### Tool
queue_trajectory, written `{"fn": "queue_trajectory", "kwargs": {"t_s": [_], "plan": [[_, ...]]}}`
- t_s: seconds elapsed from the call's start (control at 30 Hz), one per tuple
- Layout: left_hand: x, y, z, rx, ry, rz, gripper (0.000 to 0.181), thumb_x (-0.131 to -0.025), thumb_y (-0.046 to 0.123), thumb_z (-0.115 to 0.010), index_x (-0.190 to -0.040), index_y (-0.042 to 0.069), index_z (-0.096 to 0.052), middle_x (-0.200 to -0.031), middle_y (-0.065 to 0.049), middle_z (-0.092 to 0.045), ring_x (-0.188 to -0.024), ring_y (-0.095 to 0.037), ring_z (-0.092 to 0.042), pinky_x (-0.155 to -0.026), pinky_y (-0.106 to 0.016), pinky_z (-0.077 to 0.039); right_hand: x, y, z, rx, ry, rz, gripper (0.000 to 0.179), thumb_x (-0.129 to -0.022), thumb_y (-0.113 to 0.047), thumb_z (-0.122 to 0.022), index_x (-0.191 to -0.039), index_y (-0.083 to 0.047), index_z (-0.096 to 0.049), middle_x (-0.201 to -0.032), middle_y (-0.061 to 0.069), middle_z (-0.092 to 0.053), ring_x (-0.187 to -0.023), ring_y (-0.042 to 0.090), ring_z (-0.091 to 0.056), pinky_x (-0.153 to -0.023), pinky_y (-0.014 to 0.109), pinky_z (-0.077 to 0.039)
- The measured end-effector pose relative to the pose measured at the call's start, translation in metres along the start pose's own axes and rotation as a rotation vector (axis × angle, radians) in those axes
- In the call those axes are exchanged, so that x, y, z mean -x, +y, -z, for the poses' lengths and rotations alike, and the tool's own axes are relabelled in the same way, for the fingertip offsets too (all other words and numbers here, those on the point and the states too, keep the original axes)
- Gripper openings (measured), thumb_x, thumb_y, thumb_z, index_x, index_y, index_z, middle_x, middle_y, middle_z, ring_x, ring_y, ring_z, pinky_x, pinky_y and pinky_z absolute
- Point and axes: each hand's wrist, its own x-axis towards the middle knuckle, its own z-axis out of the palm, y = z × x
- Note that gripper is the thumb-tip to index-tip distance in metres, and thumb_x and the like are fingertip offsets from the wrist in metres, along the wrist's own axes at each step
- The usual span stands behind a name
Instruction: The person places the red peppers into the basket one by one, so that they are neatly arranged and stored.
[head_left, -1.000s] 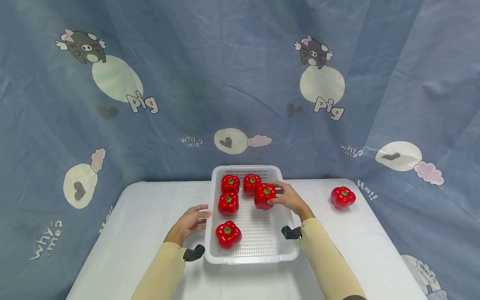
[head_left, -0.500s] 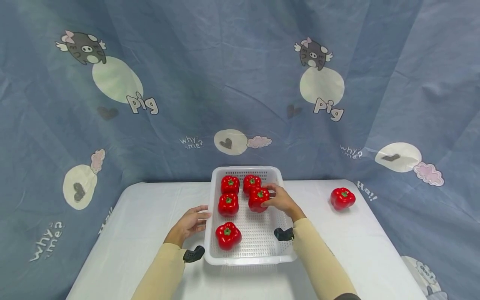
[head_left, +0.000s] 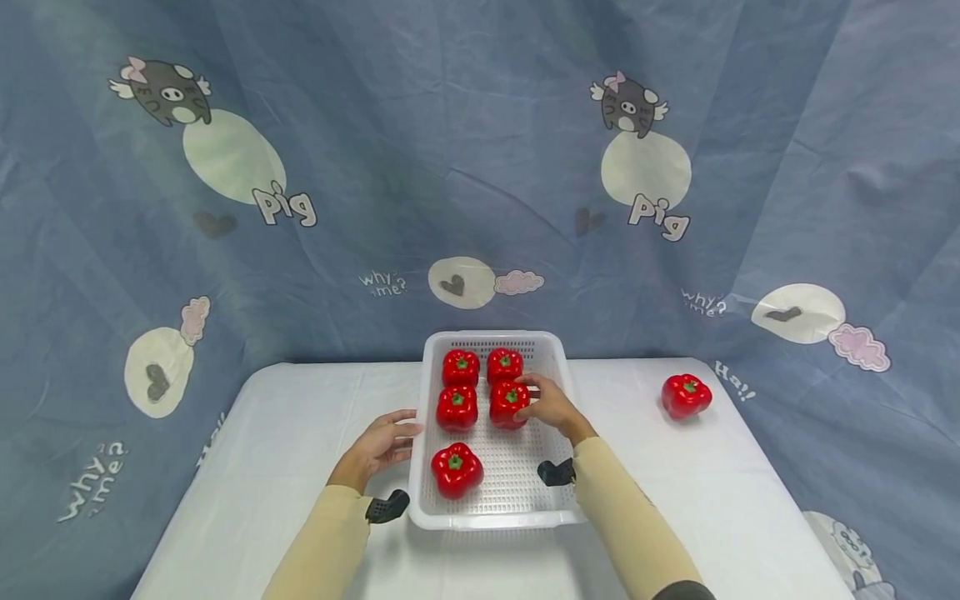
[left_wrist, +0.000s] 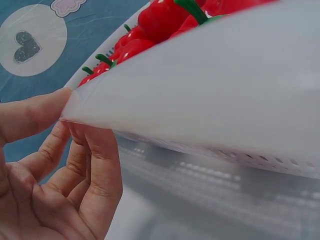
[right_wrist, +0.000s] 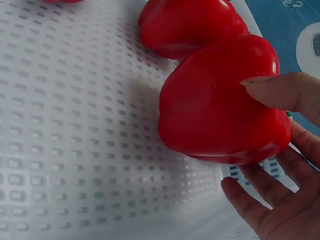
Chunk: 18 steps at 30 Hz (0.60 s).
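Note:
In the head view, a white perforated plastic basket [head_left: 491, 522] stands upright with several red bell peppers in it. My right hand [head_left: 553, 406] reaches over its right side and holds a bell pepper [head_left: 507, 406] between thumb and fingers. The right wrist view shows that held pepper [right_wrist: 215, 105] low over the perforated floor, against another pepper [right_wrist: 190, 25] behind it. At the basket's left side, my left hand [head_left: 380, 444] grips the wall. Its thumb [left_wrist: 35, 114] lies at the rim in the left wrist view, with the other fingers [left_wrist: 102, 155] bent underneath.
One more red bell pepper [head_left: 686, 396] lies on the white table [head_left: 315, 467], to the right of the basket. Inside the basket, a pepper [head_left: 457, 471] sits tilted at the front left. Behind the table hangs a blue printed cloth [head_left: 480, 150].
My right hand has carried the held pepper left and slightly down, in front of the back right pepper and beside the middle left one. The left hand stays at the basket.

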Motion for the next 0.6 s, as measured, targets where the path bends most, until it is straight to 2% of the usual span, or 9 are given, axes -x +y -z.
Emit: {"fn": "queue_trajectory", "kwargs": {"t_s": [0.6], "plan": [[0.0036,0.0019,0.0001,0.01,-0.014,-0.006,0.047,-0.089,0.007,-0.065,-0.133,0.0,-0.05,-0.12,-0.018,-0.062,-0.095,-0.025,-0.065,-0.083,-0.042,-0.056,-0.0042,0.0025,-0.0085,0.005,-0.004,-0.024,0.065,-0.072,0.01,-0.074,-0.132,-0.003,-0.053,-0.138,0.017,-0.05,-0.128,0.04,-0.046,-0.098,0.048,-0.047]]}}
